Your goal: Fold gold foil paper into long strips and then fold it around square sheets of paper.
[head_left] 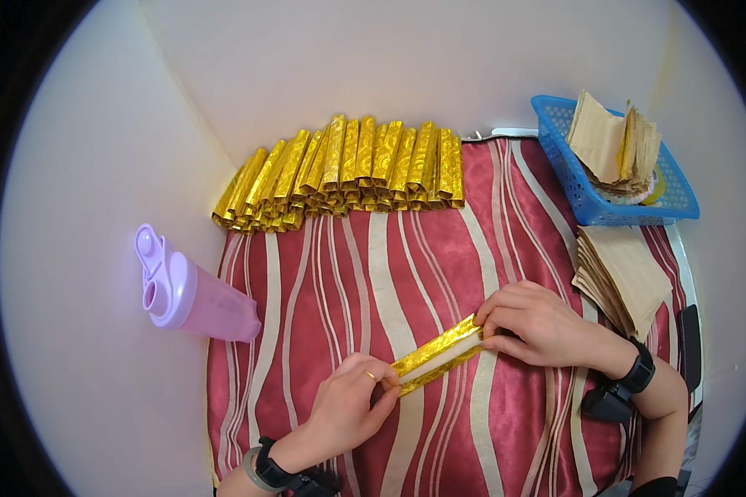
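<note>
Between my hands, a strip of gold foil paper [436,356] is folded lengthwise, with a pale band showing along its middle. My left hand [352,398] pinches its lower left end with thumb and fingers; a ring is on one finger. The upper right end is gripped by my right hand [539,325], thumb below and fingers above. The strip slants just over the striped red cloth [331,306]; whether it touches the cloth I cannot tell. Toward the back, a pile of folded gold paper rolls [340,170] lies in a long row.
A purple shaker bottle [203,298] leans at the left edge. Back right stands a blue plastic basket [584,203] holding tan paper sheets [597,137]. In front of it lies a stack of tan paper [630,277], with a dark flat object [689,348] beyond my right wrist. Pale walls surround the table.
</note>
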